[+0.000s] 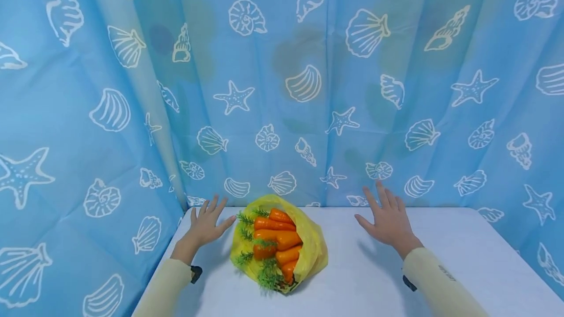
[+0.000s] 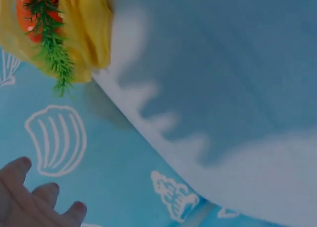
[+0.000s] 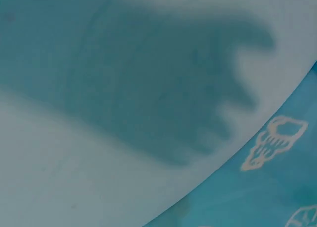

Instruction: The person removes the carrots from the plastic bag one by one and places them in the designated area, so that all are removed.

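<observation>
Several orange carrots with green feathery tops lie in a yellow plastic bag on the white table, its mouth gaping. Just left of the bag, my left hand hovers with spread fingers, its thumb pointing toward the bag. To the right, apart from the bag, my right hand is held over the table with fingers spread, holding nothing. The left wrist view shows the fingertips of that hand and part of the yellow bag. In the right wrist view only the hand's shadow shows.
The white table ends at a back edge against a blue curtain printed with shells and starfish. The curtain also rises along the left side and hangs beyond the right edge. Both hands cast shadows on the table.
</observation>
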A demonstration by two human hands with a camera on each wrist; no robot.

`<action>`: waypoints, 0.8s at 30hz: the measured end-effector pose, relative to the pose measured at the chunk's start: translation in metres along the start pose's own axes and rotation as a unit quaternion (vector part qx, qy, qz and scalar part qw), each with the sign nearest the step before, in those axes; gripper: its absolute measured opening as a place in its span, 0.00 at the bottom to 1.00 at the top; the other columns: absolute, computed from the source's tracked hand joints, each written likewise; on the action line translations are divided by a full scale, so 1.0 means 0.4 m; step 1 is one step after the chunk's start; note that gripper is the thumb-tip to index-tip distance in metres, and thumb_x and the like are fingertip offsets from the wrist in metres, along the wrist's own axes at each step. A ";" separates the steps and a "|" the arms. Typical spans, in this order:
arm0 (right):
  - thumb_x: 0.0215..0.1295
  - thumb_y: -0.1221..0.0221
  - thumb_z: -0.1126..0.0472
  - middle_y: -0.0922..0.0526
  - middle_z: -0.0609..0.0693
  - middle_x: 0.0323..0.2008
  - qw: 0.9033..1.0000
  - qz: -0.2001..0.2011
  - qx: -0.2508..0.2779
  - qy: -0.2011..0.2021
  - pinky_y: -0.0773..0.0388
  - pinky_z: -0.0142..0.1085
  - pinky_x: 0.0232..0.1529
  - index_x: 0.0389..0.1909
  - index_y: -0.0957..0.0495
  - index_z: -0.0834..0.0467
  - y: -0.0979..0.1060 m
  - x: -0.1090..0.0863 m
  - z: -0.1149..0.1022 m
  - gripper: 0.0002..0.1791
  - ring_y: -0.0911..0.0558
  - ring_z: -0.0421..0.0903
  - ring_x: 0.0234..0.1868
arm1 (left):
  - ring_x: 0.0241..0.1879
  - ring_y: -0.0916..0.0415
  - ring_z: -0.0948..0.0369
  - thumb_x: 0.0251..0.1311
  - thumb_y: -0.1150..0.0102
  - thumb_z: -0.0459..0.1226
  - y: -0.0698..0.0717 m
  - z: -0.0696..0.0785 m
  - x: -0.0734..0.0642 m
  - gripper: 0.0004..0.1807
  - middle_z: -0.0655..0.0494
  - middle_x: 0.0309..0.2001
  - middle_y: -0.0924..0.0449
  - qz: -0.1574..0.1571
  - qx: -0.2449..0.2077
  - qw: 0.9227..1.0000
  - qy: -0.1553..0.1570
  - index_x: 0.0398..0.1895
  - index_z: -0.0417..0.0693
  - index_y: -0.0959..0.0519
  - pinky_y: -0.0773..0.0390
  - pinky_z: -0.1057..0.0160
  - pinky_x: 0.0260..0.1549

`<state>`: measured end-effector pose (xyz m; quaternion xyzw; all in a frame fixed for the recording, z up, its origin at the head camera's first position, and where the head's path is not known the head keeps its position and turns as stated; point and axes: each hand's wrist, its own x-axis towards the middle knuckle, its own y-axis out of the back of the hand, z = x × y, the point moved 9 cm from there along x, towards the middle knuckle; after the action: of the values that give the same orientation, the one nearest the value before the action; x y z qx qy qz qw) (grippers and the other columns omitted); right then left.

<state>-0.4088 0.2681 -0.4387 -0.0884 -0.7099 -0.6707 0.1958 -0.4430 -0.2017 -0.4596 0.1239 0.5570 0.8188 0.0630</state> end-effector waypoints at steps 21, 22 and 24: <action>0.64 0.42 0.37 0.57 0.59 0.80 0.991 -0.005 0.095 0.099 0.34 0.65 0.66 0.79 0.51 0.50 -0.029 0.003 -0.245 0.48 0.37 0.65 0.72 | 0.72 0.43 0.37 0.58 0.32 0.39 -0.155 -0.021 -0.028 0.32 0.38 0.71 0.35 -0.090 -0.177 0.978 0.063 0.67 0.47 0.29 0.40 0.33 0.67; 0.64 0.42 0.37 0.56 0.59 0.79 0.989 -0.002 0.101 0.105 0.33 0.65 0.66 0.79 0.51 0.50 -0.027 0.003 -0.257 0.48 0.37 0.65 0.73 | 0.72 0.43 0.37 0.57 0.32 0.39 -0.159 -0.022 -0.028 0.33 0.39 0.71 0.36 -0.091 -0.178 0.977 0.070 0.67 0.47 0.29 0.41 0.33 0.68; 0.65 0.42 0.37 0.57 0.59 0.80 0.988 -0.003 0.106 0.114 0.32 0.64 0.65 0.79 0.52 0.49 -0.028 0.000 -0.278 0.48 0.38 0.64 0.73 | 0.72 0.44 0.37 0.58 0.32 0.39 -0.168 -0.021 -0.032 0.34 0.39 0.72 0.37 -0.097 -0.182 0.975 0.078 0.69 0.47 0.30 0.42 0.33 0.68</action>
<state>-0.3954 0.1573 -0.4461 0.0121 -0.7503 -0.5977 0.2822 -0.4355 -0.1873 -0.5268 -0.0082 0.4115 0.9035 0.1197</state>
